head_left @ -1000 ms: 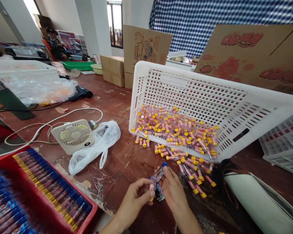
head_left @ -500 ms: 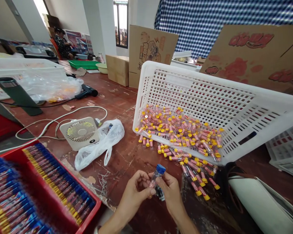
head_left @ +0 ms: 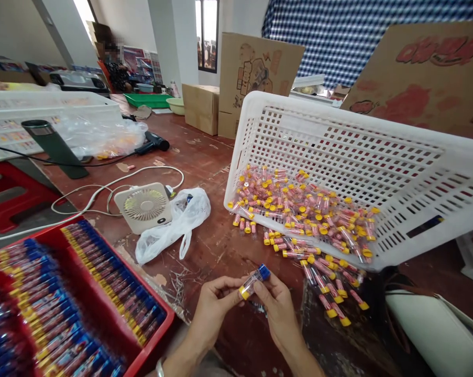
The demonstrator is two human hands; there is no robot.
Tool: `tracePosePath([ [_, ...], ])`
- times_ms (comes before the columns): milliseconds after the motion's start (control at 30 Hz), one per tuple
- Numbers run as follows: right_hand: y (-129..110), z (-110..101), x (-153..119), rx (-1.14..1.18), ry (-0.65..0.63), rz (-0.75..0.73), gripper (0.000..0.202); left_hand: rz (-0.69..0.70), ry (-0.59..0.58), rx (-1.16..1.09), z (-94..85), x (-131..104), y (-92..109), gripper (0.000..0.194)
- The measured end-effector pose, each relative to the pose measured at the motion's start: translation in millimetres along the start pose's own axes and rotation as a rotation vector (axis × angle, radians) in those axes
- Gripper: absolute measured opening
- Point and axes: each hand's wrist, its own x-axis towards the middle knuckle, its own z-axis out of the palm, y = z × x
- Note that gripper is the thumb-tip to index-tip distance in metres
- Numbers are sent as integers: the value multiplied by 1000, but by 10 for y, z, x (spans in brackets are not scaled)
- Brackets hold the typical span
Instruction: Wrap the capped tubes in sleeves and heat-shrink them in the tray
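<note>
Between my hands, in front of the basket, is a small clear tube (head_left: 252, 283) with a blue cap at its upper right end and a yellow cap at its lower left. My left hand (head_left: 216, 298) pinches the yellow end. The fingers of my right hand (head_left: 276, 297) are closed round the tube near its blue cap. Just below the tube a small dark and whitish piece shows, too unclear to name. To the right, yellow-capped tubes with pink contents (head_left: 330, 288) lie loose on the table and heaped in a tipped white basket (head_left: 338, 141).
At lower left, a red tray (head_left: 163, 314) holds rows of blue-and-yellow-capped tubes. A small fan (head_left: 144, 207) and a white plastic bag (head_left: 173, 230) stand ahead of it. A pale bag (head_left: 432, 324) lies at lower right. Cardboard boxes (head_left: 260, 78) stand behind; a person (head_left: 116, 68) sits far off.
The tube has tilted from near upright to slanting, and its yellow end now shows between my left fingers. The whole view has shifted, so the scene sits further right.
</note>
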Motion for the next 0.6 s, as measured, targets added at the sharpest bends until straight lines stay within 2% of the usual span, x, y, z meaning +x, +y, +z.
tracePosePath([
  [300,23,98,0,11,-17,18,26,6,91,-52,-2,-1,12,29],
  [600,41,114,6,0,-5,43,29,13,123,-35,-3,16,-33,31],
])
